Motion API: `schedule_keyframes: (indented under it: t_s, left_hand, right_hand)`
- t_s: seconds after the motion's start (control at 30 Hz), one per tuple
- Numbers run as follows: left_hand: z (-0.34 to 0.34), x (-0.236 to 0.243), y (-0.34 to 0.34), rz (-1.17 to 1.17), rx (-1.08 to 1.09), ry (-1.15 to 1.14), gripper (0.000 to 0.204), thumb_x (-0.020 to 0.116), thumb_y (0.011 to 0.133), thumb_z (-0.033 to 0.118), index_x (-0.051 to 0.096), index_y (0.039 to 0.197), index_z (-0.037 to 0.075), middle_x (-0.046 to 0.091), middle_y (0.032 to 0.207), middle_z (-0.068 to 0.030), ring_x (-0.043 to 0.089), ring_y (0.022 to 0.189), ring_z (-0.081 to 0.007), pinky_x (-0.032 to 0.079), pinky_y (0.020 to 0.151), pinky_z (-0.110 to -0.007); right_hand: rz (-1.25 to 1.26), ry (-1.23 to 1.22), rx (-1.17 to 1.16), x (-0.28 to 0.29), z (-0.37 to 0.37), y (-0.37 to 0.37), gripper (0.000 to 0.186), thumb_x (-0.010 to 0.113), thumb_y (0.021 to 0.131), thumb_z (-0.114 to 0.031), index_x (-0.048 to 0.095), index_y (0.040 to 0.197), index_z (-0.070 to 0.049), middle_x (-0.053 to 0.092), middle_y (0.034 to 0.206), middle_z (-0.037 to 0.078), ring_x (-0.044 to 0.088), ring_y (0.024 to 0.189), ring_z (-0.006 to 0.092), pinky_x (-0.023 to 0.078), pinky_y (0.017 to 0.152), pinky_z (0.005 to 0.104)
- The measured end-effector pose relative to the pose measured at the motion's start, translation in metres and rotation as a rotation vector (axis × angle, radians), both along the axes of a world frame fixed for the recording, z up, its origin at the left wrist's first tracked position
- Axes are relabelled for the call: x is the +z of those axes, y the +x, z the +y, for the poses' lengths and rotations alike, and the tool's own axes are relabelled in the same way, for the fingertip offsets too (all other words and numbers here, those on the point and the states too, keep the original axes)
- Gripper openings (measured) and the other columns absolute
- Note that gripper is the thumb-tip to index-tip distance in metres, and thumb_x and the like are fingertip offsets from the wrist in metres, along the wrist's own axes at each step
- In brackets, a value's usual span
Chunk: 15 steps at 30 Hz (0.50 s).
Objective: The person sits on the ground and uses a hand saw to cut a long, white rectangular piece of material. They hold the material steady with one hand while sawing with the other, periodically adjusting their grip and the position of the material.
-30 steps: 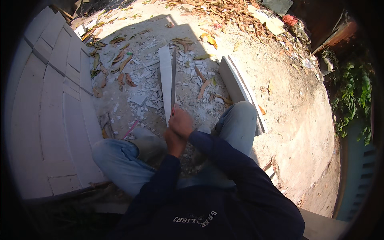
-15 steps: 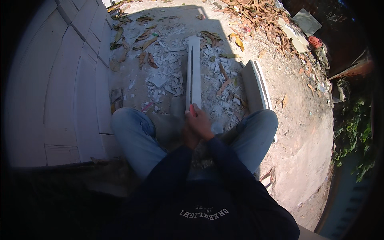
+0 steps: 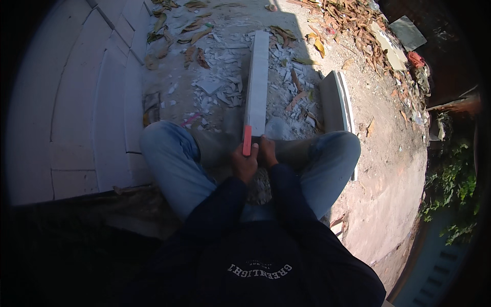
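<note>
A long, narrow white board point(image 3: 258, 84) or stacked slab stands between my bent legs, pointing away from me. My left hand point(image 3: 243, 165) is closed around a tool with a red handle point(image 3: 247, 141), which lies upright in view against the board's near left corner. My right hand point(image 3: 267, 152) is also closed, at the near right corner of the board, close beside the left. A dark strip shows between the two hands. Whether the right fingers grip that strip or the board is hidden.
Large white blocks point(image 3: 76, 117) are stacked on the left. White slabs point(image 3: 335, 102) stand by my right knee. White chips point(image 3: 220, 94) and dry leaves litter the ground ahead. A leaf heap point(image 3: 342, 25) and green plants point(image 3: 452, 189) line the right side.
My hands, clasped together on the red handle before, are now apart side by side. The dark strip along the board's top no longer shows. The view has shifted slightly.
</note>
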<state>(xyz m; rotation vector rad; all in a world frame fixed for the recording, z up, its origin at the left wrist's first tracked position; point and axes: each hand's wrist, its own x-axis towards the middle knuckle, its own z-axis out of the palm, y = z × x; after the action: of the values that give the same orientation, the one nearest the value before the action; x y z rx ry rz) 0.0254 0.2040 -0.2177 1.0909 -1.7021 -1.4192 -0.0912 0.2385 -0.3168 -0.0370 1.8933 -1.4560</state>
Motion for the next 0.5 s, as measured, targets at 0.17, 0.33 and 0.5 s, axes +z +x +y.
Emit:
schedule_keyframes:
  t_s: [0.17, 0.33, 0.5]
  left_hand:
    - [-0.002, -0.001, -0.006, -0.011, -0.063, -0.001, 0.027, 0.072, 0.093, 0.020, 0.070, 0.103, -0.005, 0.072, 0.087, -0.0155, 0.066, 0.079, -0.0190, 0.052, 0.075, -0.036]
    - [-0.022, 0.005, -0.036, 0.010, -0.061, -0.023, 0.031, 0.069, 0.095, 0.024, 0.069, 0.103, -0.005, 0.071, 0.089, -0.0203, 0.070, 0.084, -0.0297, 0.053, 0.075, -0.039]
    - [-0.059, 0.020, -0.087, -0.021, -0.117, 0.011, 0.029, 0.068, 0.095, 0.024, 0.068, 0.104, -0.004, 0.072, 0.092, -0.0208, 0.071, 0.088, -0.0347, 0.053, 0.074, -0.041]
  right_hand:
    - [0.368, 0.425, 0.220, 0.019, -0.001, -0.013, 0.054, 0.055, 0.102, -0.042, 0.069, 0.105, 0.010, 0.072, 0.084, 0.022, 0.072, 0.081, 0.0309, 0.051, 0.071, 0.0455]
    - [0.636, 0.024, -0.017, 0.090, -0.014, -0.013, 0.058, 0.063, 0.097, -0.041, 0.063, 0.126, 0.010, 0.069, 0.108, 0.027, 0.069, 0.097, 0.0347, 0.052, 0.083, 0.0426]
    - [0.447, -0.384, 0.062, 0.114, -0.040, -0.052, 0.067, 0.067, 0.095, -0.043, 0.056, 0.136, 0.008, 0.062, 0.127, 0.027, 0.062, 0.119, 0.0371, 0.048, 0.098, 0.0411]
